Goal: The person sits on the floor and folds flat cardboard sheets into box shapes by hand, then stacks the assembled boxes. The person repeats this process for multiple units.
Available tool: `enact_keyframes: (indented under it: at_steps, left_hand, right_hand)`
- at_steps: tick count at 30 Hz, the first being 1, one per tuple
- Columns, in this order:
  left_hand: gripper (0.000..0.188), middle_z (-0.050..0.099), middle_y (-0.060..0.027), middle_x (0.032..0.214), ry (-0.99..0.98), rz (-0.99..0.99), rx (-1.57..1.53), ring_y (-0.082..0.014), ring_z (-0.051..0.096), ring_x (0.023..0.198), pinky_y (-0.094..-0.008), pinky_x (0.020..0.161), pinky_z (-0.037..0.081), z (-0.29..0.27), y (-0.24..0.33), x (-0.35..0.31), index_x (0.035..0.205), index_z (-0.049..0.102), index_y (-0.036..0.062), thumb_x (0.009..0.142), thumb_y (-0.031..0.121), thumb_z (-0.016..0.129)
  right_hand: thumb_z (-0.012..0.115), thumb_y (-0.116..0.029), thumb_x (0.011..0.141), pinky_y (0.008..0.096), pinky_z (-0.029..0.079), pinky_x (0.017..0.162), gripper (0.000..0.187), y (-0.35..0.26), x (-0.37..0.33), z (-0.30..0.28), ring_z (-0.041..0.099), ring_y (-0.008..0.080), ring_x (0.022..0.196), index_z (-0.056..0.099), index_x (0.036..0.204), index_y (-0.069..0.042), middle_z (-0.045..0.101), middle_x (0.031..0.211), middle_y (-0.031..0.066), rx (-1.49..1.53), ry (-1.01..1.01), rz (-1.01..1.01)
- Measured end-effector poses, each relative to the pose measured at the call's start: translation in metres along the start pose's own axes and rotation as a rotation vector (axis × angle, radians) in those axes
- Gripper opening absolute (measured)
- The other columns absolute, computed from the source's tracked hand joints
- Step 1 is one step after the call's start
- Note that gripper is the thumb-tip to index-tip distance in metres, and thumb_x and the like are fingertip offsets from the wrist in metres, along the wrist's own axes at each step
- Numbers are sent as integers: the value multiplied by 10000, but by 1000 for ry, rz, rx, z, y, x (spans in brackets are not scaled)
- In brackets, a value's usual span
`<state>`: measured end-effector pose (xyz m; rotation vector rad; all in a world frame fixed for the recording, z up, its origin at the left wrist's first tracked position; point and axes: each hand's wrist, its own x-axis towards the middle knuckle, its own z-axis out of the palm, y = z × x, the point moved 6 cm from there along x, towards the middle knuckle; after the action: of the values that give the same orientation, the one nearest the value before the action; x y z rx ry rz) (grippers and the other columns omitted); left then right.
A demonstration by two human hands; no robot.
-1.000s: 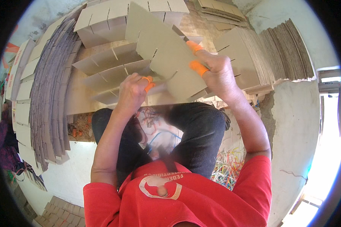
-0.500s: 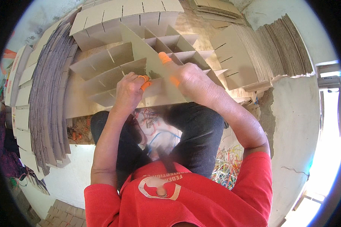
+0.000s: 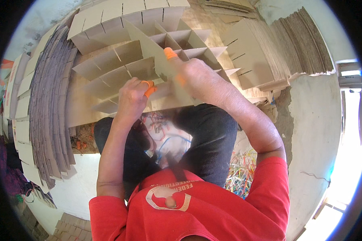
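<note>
Because the slotted card grid (image 3: pixel 184 40) stands on edge at the middle of the table (image 3: pixel 79 111), near the edge by the person's knees, its loose parts look easy to skew. The long strip (image 3: pixel 142 43) runs slantwise across it, and if its slots are out of line with the cross strips (image 3: pixel 110 59), a push could crease the card or tear it at a slot. The right hand (image 3: pixel 195 74) lies along the long strip, its covered fingertip pointing forward; blur and the hand's own bulk leave me unable to tell whether it grips or only presses, but force at one spot could seat one joint and lift another. The left hand (image 3: pixel 133 95) is narrow, fingers curled in at the nearest cross strip; whether they pinch it I cannot tell, and a weak hold there could let that strip lean away. The cross strips' left ends stand free, so they could splay at a knock. Farther out, the right stack (image 3: pixel 255 54) sits beside the grid, where a wide elbow swing might nudge it; the slotted row (image 3: pixel 126 15) behind and the tall left stack (image 3: pixel 50 102) leave limited room if the grid slides.
</note>
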<state>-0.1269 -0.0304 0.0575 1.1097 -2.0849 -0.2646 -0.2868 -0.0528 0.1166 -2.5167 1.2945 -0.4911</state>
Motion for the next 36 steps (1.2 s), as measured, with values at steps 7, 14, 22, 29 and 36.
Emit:
enact_keyframes:
  at_steps: [7,14,22,29,36]
  left_hand:
    - [131,616,-101,726,-44,-5,-8,-289,577,699,-410,602,482,12,4,4,819,667,38,710,48,739]
    - [168,619,-110,738,-19,29,-2,-280,565,698,-404,613,473,14,1,10,846,682,26,697,58,755]
    - [495,691,-109,1022,73,68,106,-284,617,912,-369,786,505,-22,14,-1,1102,676,15,638,84,835]
    - [489,677,-114,987,39,36,273,-292,614,881,-382,776,488,-43,-8,-22,1108,652,-1,661,103,820]
    - [447,680,-111,932,40,12,264,-288,604,840,-387,732,470,-48,-17,-27,1082,660,4,675,101,816]
  right_hand:
    - [577,-13,790,462,520,595,592,-10,12,-5,652,391,690,395,1342,97,634,730,224,-94,-22,-153]
    - [646,-117,826,432,540,643,452,5,-27,39,670,353,786,511,1228,39,665,863,205,-150,-261,-5]
    - [684,-304,873,360,525,731,391,164,-95,-75,619,270,934,564,1196,-117,625,959,110,-784,502,496]
    - [715,-272,809,458,487,840,482,321,-189,-92,585,339,1045,531,1220,-98,605,1124,129,-968,181,806]
    - [611,-278,895,489,491,766,244,308,-184,-132,634,427,929,605,1039,-82,666,929,239,-662,437,996]
